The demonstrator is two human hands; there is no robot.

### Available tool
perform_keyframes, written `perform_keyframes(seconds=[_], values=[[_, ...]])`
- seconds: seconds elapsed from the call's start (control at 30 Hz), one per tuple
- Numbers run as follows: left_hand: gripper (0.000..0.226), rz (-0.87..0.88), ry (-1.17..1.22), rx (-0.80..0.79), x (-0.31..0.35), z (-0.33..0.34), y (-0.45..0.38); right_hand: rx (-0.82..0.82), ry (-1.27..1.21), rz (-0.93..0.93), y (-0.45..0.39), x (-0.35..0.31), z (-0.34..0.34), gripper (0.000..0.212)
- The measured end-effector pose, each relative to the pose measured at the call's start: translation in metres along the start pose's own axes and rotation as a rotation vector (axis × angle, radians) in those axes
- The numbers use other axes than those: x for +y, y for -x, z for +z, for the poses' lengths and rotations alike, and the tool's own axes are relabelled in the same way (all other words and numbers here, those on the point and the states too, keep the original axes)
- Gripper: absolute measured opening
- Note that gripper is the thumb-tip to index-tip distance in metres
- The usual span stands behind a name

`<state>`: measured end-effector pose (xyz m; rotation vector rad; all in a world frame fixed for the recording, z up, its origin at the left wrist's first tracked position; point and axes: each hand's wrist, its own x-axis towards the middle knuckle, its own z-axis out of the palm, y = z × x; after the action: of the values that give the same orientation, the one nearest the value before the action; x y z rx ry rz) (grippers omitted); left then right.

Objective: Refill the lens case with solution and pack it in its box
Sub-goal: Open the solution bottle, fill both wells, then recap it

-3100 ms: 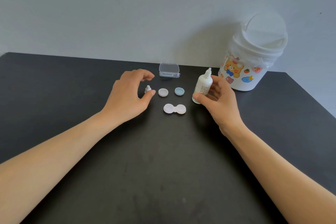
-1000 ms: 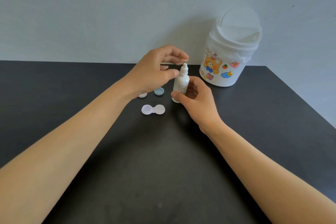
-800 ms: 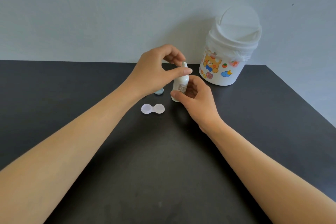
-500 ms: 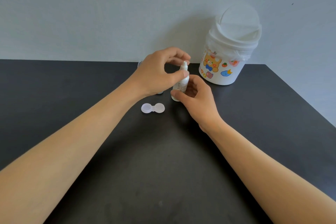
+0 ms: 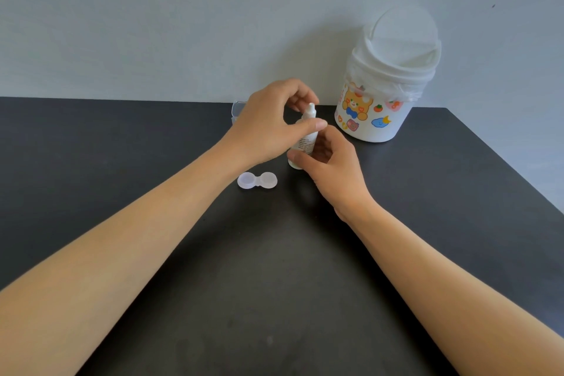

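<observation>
A small white solution bottle [image 5: 305, 143] stands upright on the black table [image 5: 152, 143]. My right hand [image 5: 332, 171] grips its lower body. My left hand [image 5: 268, 125] reaches across from the left, thumb and fingers pinched on the small white cap [image 5: 310, 108] at the bottle's top. The translucent lens case [image 5: 257, 180] lies flat in front of my left wrist, both wells uncovered. A corner of the clear plastic box [image 5: 236, 107] shows behind my left hand. The two loose lens-case lids are hidden behind that hand.
A white lidded bin with cartoon stickers [image 5: 384, 119] stands at the back right against the wall. The table's right edge [image 5: 503, 162] runs diagonally toward me.
My left hand has carried the cap from the table up to the bottle's top and closed its fingers around it. My right hand keeps holding the bottle in place.
</observation>
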<state>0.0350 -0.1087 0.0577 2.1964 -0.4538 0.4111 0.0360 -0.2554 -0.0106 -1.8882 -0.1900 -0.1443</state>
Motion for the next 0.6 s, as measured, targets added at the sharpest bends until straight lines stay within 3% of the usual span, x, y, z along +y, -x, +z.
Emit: perform_keyframes(seconds=[0.07,0.2,0.4,0.6], values=[[0.022,0.002,0.028,-0.010,-0.0001,-0.0008,0.0001,0.003,-0.007,-0.001,0.0003,0.0001,0.0000,0.038],[0.029,-0.014,0.099,-0.086,0.0011,-0.0048,0.0003,0.000,-0.009,0.000,0.0004,0.0008,-0.0002,0.041],[0.025,-0.003,0.015,0.043,0.0001,0.0002,0.0010,0.001,-0.008,0.000,-0.0006,0.0017,-0.0002,0.039],[0.027,-0.002,0.082,-0.052,0.0013,-0.0056,0.0005,-0.003,-0.009,0.000,-0.0002,0.0021,0.0001,0.041]])
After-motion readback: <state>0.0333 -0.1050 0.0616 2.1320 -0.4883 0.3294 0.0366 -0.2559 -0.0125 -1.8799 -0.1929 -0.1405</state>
